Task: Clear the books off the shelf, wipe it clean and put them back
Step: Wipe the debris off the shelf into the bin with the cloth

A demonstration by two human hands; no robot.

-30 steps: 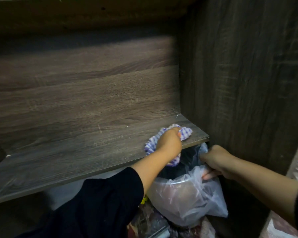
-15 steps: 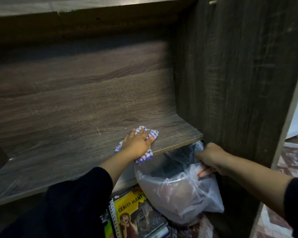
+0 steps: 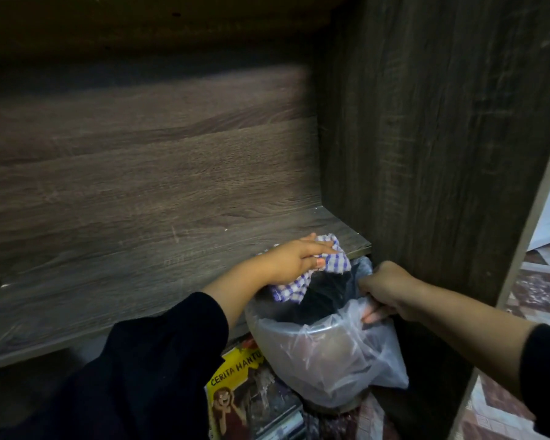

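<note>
Wiping crumbs off the shelf edge into the bin.

My left hand (image 3: 294, 260) lies flat, fingers straight, pressing the checked cloth (image 3: 327, 265) on the shelf (image 3: 140, 274) at its front-right corner; cloth overhangs the lip. My right hand (image 3: 383, 289) grips the rim of the plastic bag (image 3: 331, 354) lining the bin, held just below & right of the cloth, so the sweep likely goes rightward off the edge. Shelf bare; one book (image 3: 235, 385) lies below.
</note>
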